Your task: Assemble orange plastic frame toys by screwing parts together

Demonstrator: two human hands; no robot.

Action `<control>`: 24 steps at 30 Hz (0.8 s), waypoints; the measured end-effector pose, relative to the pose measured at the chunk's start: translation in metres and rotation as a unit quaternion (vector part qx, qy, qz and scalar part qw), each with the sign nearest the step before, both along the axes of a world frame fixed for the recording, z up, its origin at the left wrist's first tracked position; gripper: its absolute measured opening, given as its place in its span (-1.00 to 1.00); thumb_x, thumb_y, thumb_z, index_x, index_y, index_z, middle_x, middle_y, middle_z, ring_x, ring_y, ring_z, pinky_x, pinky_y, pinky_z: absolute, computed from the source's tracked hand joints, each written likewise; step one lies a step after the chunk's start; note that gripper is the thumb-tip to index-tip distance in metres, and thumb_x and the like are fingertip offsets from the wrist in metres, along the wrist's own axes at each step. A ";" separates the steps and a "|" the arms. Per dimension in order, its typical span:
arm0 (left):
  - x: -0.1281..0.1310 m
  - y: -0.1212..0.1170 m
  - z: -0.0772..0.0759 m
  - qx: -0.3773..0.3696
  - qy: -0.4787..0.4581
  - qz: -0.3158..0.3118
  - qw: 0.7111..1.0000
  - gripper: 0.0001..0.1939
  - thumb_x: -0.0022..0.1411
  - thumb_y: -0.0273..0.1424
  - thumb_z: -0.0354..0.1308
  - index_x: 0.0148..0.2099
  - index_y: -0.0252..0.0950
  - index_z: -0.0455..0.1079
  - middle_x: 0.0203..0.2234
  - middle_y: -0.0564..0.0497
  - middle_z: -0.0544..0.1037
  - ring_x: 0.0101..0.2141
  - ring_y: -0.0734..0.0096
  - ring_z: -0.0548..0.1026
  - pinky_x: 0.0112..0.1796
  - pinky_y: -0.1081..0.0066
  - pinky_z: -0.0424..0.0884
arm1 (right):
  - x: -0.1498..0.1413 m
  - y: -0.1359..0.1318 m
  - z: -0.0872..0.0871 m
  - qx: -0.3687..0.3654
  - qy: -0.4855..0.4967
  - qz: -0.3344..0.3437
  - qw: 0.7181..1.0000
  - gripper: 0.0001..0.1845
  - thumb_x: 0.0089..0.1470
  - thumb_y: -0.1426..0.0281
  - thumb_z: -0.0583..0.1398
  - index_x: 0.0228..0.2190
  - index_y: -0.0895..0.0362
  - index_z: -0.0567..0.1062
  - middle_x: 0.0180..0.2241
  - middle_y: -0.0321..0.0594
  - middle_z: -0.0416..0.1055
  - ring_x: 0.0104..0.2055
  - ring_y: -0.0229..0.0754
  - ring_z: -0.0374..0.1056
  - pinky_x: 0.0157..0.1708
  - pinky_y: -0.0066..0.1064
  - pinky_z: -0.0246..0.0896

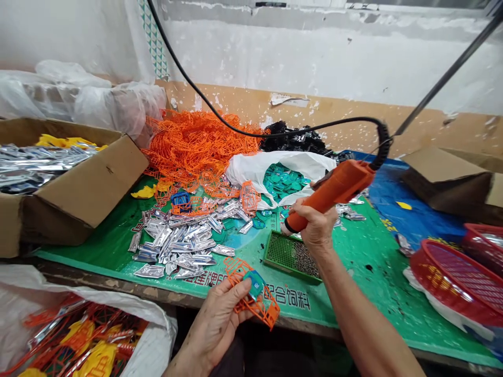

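Note:
My left hand pinches an orange plastic lattice frame with a teal plastic piece on it, just over the table's front edge. In my right hand is an orange electric screwdriver, tilted with its tip end down to the left. That tip end is above a green tray that has small screws in its right part. Left of the tray lies a loose pile of silver metal plates. A white bag of teal pieces lies behind the tray.
A heap of orange frames and black parts lie along the wall. A cardboard box and an open sack stand left; red baskets stand right. A black cable runs overhead to the screwdriver.

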State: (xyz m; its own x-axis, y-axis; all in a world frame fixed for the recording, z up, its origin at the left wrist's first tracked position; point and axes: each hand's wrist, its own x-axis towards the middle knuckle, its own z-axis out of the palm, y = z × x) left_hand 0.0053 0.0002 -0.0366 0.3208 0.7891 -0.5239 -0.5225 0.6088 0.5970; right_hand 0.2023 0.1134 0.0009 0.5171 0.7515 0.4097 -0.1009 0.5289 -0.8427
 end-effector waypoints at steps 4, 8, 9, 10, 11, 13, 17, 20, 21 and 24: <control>0.003 0.001 -0.001 -0.001 -0.004 0.028 1.000 -0.70 -0.11 -0.33 0.45 -0.29 -0.32 0.54 -0.41 0.00 0.59 -0.40 0.42 0.53 -0.33 0.43 0.50 | -0.003 -0.021 0.025 0.016 0.024 0.042 0.999 -0.87 -0.31 0.52 0.26 -0.57 0.15 0.41 -0.62 -0.39 0.36 -0.60 -0.26 0.29 -0.53 -0.34 0.26; 0.005 0.001 -0.005 0.002 -0.016 0.031 0.999 -0.68 -0.07 -0.34 0.43 -0.23 -0.33 0.53 -0.34 -0.03 0.60 -0.39 0.42 0.52 -0.33 0.41 0.51 | -0.014 -0.059 0.046 0.033 0.046 0.132 0.990 -0.76 -0.25 0.56 0.21 -0.42 0.10 0.47 -0.59 -0.36 0.36 -0.54 -0.25 0.30 -0.45 -0.30 0.30; 0.005 0.002 -0.006 0.000 -0.019 0.033 0.999 -0.67 -0.07 -0.34 0.43 -0.22 -0.33 0.53 -0.34 -0.04 0.59 -0.38 0.41 0.52 -0.33 0.39 0.51 | -0.017 -0.069 0.049 0.029 0.052 0.162 0.985 -0.75 -0.23 0.56 0.20 -0.40 0.09 0.48 -0.57 -0.34 0.37 -0.51 -0.24 0.31 -0.42 -0.29 0.31; 0.005 0.002 -0.006 -0.002 -0.022 0.035 0.999 -0.67 -0.07 -0.35 0.43 -0.21 -0.34 0.53 -0.34 -0.04 0.59 -0.37 0.40 0.52 -0.32 0.38 0.52 | -0.021 -0.078 0.050 0.025 0.059 0.190 0.980 -0.74 -0.21 0.56 0.19 -0.38 0.08 0.48 -0.55 -0.33 0.37 -0.49 -0.25 0.31 -0.38 -0.29 0.32; 0.006 0.002 -0.007 -0.003 -0.024 0.037 0.999 -0.67 -0.06 -0.36 0.42 -0.21 -0.34 0.53 -0.34 -0.03 0.58 -0.37 0.39 0.52 -0.32 0.37 0.52 | -0.025 -0.086 0.051 0.022 0.068 0.216 0.974 -0.72 -0.19 0.57 0.19 -0.35 0.06 0.48 -0.53 -0.33 0.38 -0.47 -0.25 0.31 -0.35 -0.28 0.32; 0.006 0.002 -0.007 -0.004 -0.026 0.043 0.999 -0.68 -0.07 -0.37 0.42 -0.23 -0.35 0.52 -0.37 -0.01 0.57 -0.39 0.41 0.51 -0.33 0.36 0.52 | -0.031 -0.098 0.049 0.021 0.079 0.252 0.964 -0.64 -0.16 0.57 0.21 -0.26 0.00 0.48 -0.50 -0.34 0.38 -0.44 -0.26 0.31 -0.30 -0.28 0.32; 0.007 0.001 -0.006 -0.003 -0.033 0.043 0.999 -0.69 -0.08 -0.38 0.42 -0.23 -0.35 0.52 -0.39 0.00 0.56 -0.41 0.42 0.49 -0.32 0.32 0.52 | -0.038 -0.106 0.044 0.021 0.080 0.276 0.958 -0.45 -0.13 0.53 0.25 -0.05 -0.05 0.40 -0.48 -0.34 0.38 -0.43 -0.26 0.30 -0.28 -0.28 0.31; 0.006 0.001 -0.006 0.000 -0.030 0.033 0.999 -0.69 -0.05 -0.36 0.41 -0.22 -0.36 0.51 -0.38 -0.02 0.56 -0.41 0.40 0.50 -0.30 0.28 0.51 | -0.040 -0.106 0.044 0.021 0.084 0.276 0.957 -0.42 -0.12 0.52 0.26 -0.02 -0.04 0.37 -0.50 -0.34 0.38 -0.44 -0.26 0.30 -0.30 -0.29 0.31; 0.006 0.001 -0.006 0.002 -0.029 0.031 0.999 -0.69 -0.04 -0.36 0.40 -0.22 -0.36 0.51 -0.37 -0.02 0.56 -0.41 0.40 0.49 -0.30 0.28 0.51 | -0.041 -0.106 0.044 0.019 0.085 0.278 0.957 -0.42 -0.12 0.52 0.26 -0.02 -0.04 0.37 -0.50 -0.35 0.38 -0.44 -0.26 0.30 -0.29 -0.29 0.31; 0.006 0.000 -0.005 0.005 -0.030 0.031 0.999 -0.68 -0.04 -0.36 0.40 -0.21 -0.36 0.51 -0.36 -0.04 0.57 -0.39 0.38 0.50 -0.30 0.28 0.51 | -0.042 -0.107 0.044 0.014 0.093 0.291 0.952 -0.43 -0.11 0.52 0.26 -0.02 -0.04 0.37 -0.48 -0.34 0.38 -0.43 -0.26 0.30 -0.28 -0.28 0.31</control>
